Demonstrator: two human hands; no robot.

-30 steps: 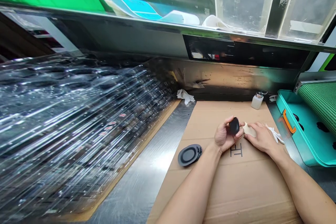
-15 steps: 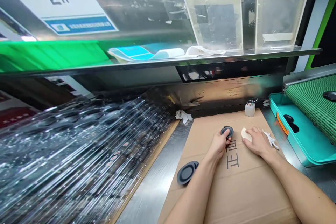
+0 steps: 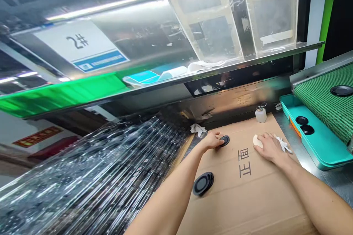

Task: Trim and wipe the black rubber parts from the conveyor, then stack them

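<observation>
A small black round lid (image 3: pixel 225 140) is at the upper left of the cardboard sheet (image 3: pixel 220 202). My left hand (image 3: pixel 211 141) grips it at its left edge, the thumb showing against the rim and the other fingers partly hidden. On the sheet's right side, my right hand (image 3: pixel 268 148) is closed round a cream-coloured round sponge (image 3: pixel 257 141). Several similar black lids lie in an overlapping stack (image 3: pixel 203 184), beneath my left forearm's right side. Beside my right hand lies a crumpled white cloth or glove (image 3: pixel 283 144).
A small white bottle (image 3: pixel 260 114) stands at the sheet's back edge. To the right are a teal tray (image 3: pixel 322 150) with two black discs and a green conveyor belt (image 3: pixel 325 97) carrying another. Clear plastic trays (image 3: pixel 116 176) fill the left; a metal shelf (image 3: pixel 234 68) overhangs the back.
My left hand has moved left with the black lid, away from the sponge. My right hand stays on the sponge. The camera view has tilted.
</observation>
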